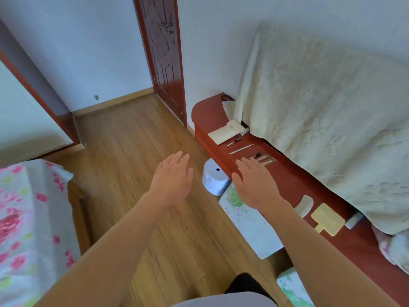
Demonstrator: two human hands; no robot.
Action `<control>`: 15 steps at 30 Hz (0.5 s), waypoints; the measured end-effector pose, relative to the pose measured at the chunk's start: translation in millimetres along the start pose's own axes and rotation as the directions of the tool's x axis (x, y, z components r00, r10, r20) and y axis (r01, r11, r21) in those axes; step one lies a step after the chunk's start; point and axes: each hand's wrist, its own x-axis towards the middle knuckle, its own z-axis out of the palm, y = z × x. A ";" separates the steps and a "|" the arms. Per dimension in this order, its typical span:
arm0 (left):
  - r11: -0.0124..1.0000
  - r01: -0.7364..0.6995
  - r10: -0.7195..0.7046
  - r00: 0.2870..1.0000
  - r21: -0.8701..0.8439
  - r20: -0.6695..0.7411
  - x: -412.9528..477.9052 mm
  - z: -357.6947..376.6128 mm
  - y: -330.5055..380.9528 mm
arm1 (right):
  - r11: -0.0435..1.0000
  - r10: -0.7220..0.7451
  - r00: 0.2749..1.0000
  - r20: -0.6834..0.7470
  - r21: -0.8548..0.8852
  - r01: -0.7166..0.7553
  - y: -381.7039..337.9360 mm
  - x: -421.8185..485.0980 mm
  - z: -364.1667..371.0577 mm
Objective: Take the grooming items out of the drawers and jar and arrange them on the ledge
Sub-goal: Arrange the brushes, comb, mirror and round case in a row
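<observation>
— What's closest to the lens?
— A strip of grey clothing [223,302] at the bottom edge, then two bare forearms reaching forward.
— And the hands?
— Both are flat, palm down, fingers straight, gripping nothing. The left hand [171,176] hangs over the wood floor [132,151]. The right hand [254,180] is over the front edge of the ledge [208,111], with its fingertips just beside a small bunch of brushes [264,160]. Whether they touch, I can't tell.
— Where are the grooming items?
— Laid out along the red-brown ledge. Beyond the brushes lie a thin metal tool [241,149], a couple of short dark and silver pieces [234,141], a cream pad [223,134] and a small silver clipper-like thing [245,131]. Nearer the camera, beside the right forearm, are a pale comb [304,206], a yellow paddle-shaped piece [328,219] and a grey item [354,220] half under the cloth.
— What crowds the ledge?
— A cream lace cloth [321,118] drapes over something tall behind it and hangs onto the back edge. Below the ledge front, a white round container [214,178] stands on the floor, next to a flower-patterned surface [250,220] partly hidden by the right forearm.
— The room?
— White walls, a dark red carved door [163,56] at the far end, and a bed [26,218] with a pink flowered sheet on the left.
</observation>
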 end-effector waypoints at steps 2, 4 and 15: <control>1.000 -0.008 0.008 1.000 0.001 0.003 15.8 -0.4 -12.0 | 1.000 0.000 1.000 0.017 -0.002 0.000 -5.9 17.4 3.1; 1.000 -0.005 0.005 1.000 0.001 0.004 32.6 0.2 -22.0 | 1.000 -0.006 1.000 0.015 -0.002 0.006 -9.0 36.8 5.9; 0.999 0.031 -0.030 0.999 0.043 -0.023 152.5 -13.2 -50.1 | 0.999 -0.041 0.998 0.044 -0.030 0.043 -10.8 170.2 14.9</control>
